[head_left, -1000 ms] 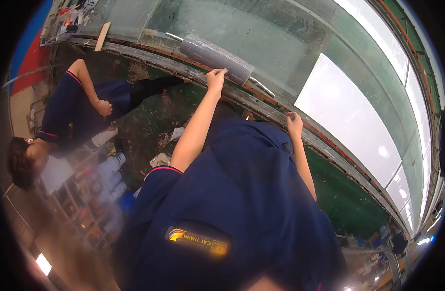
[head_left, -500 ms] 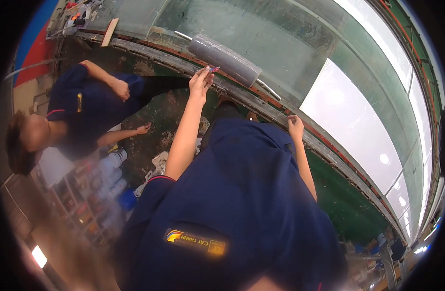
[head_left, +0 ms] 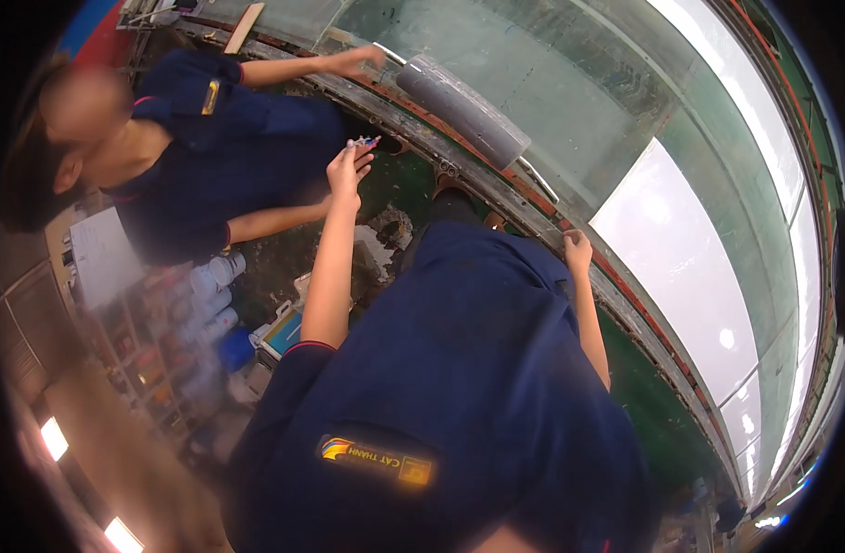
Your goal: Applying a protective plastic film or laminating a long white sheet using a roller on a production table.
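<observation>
Head view looked down over the person's own dark blue shirt (head_left: 459, 369) toward a long metal frame (head_left: 496, 198) that ran diagonally from upper left to lower right, with glass panels (head_left: 625, 120) beyond it. The left hand (head_left: 347, 170) was raised in front of the frame, its fingers pinched shut around a small pinkish tool (head_left: 364, 142) that stuck out past the fingertips; what kind of tool it was could not be told at that size. The tool sat just short of the frame, near its rusty edge, not clearly touching it. The right hand (head_left: 577, 251) rested on the frame farther to the right, fingers curled over its edge; whether it clamped the frame or only leaned on it could not be told. A grey pipe (head_left: 464, 109) lay on the frame above and between the two hands. A co-worker in a matching blue shirt (head_left: 229, 138) crouched at the left, one hand (head_left: 360, 61) stretched out to the frame near the pipe's upper end. Below that, white bottles (head_left: 215, 276) stood blurred on shelves at the lower left.
</observation>
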Motion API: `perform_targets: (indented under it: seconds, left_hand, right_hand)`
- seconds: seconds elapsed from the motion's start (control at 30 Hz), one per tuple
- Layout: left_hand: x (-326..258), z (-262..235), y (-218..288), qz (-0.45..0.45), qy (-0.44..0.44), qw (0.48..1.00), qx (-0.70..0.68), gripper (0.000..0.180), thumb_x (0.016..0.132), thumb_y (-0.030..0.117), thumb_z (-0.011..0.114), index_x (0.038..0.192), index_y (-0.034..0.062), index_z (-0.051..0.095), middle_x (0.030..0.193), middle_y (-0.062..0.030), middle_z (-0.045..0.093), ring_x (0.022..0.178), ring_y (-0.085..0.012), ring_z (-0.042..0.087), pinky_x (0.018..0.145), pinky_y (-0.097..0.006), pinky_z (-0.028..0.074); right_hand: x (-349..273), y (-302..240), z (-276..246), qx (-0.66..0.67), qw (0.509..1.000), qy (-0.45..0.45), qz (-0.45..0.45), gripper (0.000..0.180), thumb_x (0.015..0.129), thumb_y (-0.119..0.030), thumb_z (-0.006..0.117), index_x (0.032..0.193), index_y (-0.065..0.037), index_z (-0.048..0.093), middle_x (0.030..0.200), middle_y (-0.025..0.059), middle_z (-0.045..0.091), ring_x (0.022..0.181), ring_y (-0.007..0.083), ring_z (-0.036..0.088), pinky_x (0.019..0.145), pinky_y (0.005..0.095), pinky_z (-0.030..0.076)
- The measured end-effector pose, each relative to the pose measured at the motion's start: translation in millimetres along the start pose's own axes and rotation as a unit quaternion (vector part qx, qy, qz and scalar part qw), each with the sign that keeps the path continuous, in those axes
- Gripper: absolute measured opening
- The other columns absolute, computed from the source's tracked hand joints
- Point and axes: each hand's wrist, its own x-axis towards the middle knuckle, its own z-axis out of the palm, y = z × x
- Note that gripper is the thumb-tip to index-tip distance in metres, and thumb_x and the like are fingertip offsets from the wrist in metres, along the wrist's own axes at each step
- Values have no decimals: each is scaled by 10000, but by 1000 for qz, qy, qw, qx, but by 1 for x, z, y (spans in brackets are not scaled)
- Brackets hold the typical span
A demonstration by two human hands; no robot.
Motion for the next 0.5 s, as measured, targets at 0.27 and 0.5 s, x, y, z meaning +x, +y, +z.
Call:
perform_targets:
  seconds: [0.27,0.5]
  left_hand:
    - [14,-20,-23,10,45,999,30,267,1053,282,677,1250,109,727,1088,-21,769,897,-126,731,743,-286,561]
    - [20,-48,-105,-227,234,930,-170,107,946,307,758,929,211,714,863,53,739,666,-112,686,617,-302,550]
  right_hand:
    - [9,3,3,27,999,-4,22,210,933,-179,651,1035,-45,776,890,114,783,800,223,755,768,362,580]
    - [11,2,-6,53,998,-3,42,204,949,-157,639,1045,-42,776,819,82,747,667,158,703,647,319,570]
